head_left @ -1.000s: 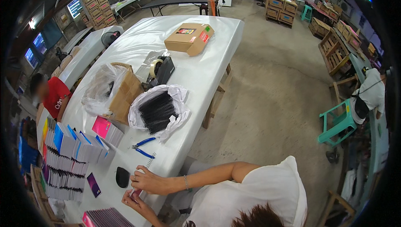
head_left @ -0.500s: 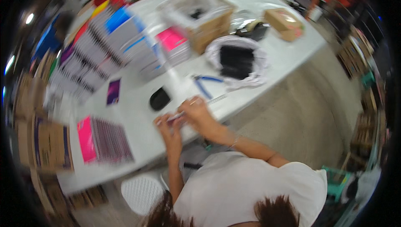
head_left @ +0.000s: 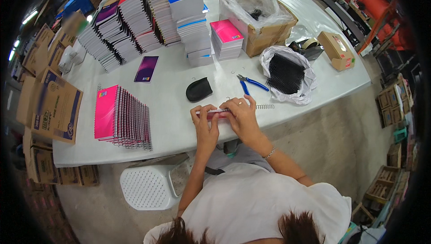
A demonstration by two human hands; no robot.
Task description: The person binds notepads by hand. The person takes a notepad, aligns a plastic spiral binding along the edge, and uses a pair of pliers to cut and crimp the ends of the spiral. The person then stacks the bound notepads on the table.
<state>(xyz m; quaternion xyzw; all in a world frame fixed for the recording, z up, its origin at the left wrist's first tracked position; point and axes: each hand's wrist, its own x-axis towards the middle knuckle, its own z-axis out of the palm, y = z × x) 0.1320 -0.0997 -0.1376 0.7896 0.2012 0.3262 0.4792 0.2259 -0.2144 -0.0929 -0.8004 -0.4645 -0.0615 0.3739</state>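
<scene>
Both hands are together at the near edge of the white worktop (head_left: 179,127), clamped on a thin pink notebook (head_left: 214,113) that lies flat between them. The left hand (head_left: 205,125) grips its left end with the fingers curled over the top, and the right hand (head_left: 240,116) covers its right end, fingertips pressing down. A wire spiral (head_left: 265,106) sticks out from under the right hand and lies on the worktop just to its right.

Just beyond the hands rests a black pouch (head_left: 199,89), and to the right of it blue-handled pliers (head_left: 251,83). Farther right of the right hand a white bag (head_left: 287,74) lies open with black spirals in it. Left of the left hand, well apart, a row of pink notebooks (head_left: 121,118) leans flat in a fanned stack. Beyond that lies a single purple cover (head_left: 146,69). Far beyond the hands stand tall stacks (head_left: 148,19) of notebooks, a low pink pile (head_left: 227,39), and a cardboard box (head_left: 260,15) lined with clear plastic. A smaller box (head_left: 336,50) and a tape dispenser (head_left: 307,46) sit at the far right. Below the worktop, left of the person's body, stands a white stool (head_left: 150,186).
</scene>
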